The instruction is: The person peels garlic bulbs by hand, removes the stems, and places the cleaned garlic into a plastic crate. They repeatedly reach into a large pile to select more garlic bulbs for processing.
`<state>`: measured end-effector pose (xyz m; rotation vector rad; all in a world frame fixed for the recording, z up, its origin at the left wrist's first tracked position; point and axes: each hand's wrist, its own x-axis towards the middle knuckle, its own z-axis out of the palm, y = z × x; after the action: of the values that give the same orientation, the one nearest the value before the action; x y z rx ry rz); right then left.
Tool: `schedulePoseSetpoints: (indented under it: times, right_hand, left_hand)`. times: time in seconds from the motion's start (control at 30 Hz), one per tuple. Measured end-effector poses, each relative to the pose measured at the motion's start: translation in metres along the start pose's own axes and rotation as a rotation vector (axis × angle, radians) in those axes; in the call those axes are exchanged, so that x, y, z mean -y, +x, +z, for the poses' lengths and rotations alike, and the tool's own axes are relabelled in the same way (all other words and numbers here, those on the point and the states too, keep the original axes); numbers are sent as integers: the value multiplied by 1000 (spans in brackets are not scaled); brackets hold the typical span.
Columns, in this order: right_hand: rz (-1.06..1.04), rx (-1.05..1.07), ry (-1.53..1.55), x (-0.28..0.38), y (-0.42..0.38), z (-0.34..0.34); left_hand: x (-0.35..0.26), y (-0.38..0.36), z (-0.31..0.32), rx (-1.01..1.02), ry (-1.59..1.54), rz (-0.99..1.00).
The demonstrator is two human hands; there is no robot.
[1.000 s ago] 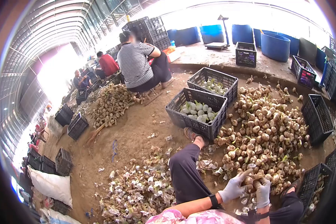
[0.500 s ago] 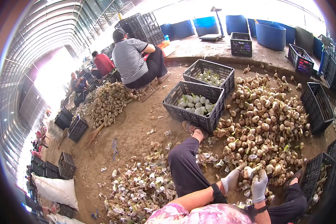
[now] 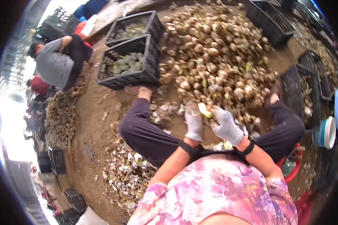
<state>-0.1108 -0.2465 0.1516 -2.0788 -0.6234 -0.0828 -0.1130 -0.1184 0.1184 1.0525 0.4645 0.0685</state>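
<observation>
Between your gloved hands, at the near edge of the garlic pile [image 3: 214,56], sits one garlic bulb [image 3: 205,110], pale cream with a yellow-green tint, smooth and glossy where its skin is off. It looks cleaner and brighter than the brown, papery heads just beyond it. Your left hand [image 3: 194,122] is closed on its side; your right hand [image 3: 228,125] has its fingers curled at the other side, but blur hides whether they grip, so you cannot tell.
</observation>
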Motion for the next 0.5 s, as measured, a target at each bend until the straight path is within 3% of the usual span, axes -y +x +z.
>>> schedulePoseSetpoints:
  times: [0.07, 0.1, 0.13, 0.17, 0.23, 0.27, 0.33, 0.47, 0.5]
  right_hand:
    - [137, 81, 310, -6, -5, 1]
    - [403, 137, 591, -2, -5, -6]
    - [663, 189, 870, 3, -4, -13]
    - [714, 128, 1046, -2, -5, -14]
    - [786, 60, 1204, -10, -5, -14]
    - [820, 23, 1284, -13, -3, -14]
    - [874, -70, 1362, -16, 6, -19]
    - [863, -246, 1342, -34, 21, -13]
    - [789, -169, 1399, -46, 22, -16]
  left_hand:
    - [-13, -3, 3, 40, -72, -159]
    - [-8, 7, -14, 198, -265, -382]
    - [-16, 1, -6, 222, -366, -479]
    - [-4, 8, -14, 276, -232, -393]
    - [-1, 15, -22, 363, -210, -410]
    - [-2, 17, -28, 398, -322, -517]
    - [-10, 14, -23, 418, -393, -629]
    - [-24, 1, -7, 472, -237, -599]
    - [-11, 4, -21, 532, -242, -591]
